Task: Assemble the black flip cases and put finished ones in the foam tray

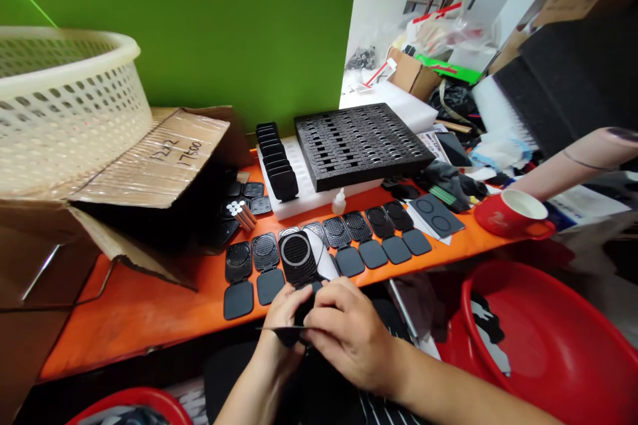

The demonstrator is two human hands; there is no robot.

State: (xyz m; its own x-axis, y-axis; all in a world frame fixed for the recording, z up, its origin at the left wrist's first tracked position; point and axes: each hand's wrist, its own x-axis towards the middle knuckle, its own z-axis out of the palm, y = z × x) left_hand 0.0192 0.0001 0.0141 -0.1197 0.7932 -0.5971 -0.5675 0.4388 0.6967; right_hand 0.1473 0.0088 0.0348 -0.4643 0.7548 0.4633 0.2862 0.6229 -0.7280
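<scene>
Low in front of the table edge, my left hand [282, 322] is closed around the lower part of a black hinged case [295, 270]. The case stands opened out, with a pale ring on its ribbed upper half. My right hand [349, 332] meets the left, its fingers pinched on a thin dark sheet [288, 336] that juts out to the left. My fingers hide the case's lower flap. Behind the case leans a white sheet [323, 252]. Similar opened black cases [238, 262] lie in a row along the orange table [164, 319].
A black slotted foam block [359, 146] and a stack of black pieces [276, 163] rest on white foam. Nearby are a small white bottle [339, 202], a red mug [516, 212] and a card with dark circles [436, 214]. A cardboard box [149, 159] stands left, a red basin [558, 332] right.
</scene>
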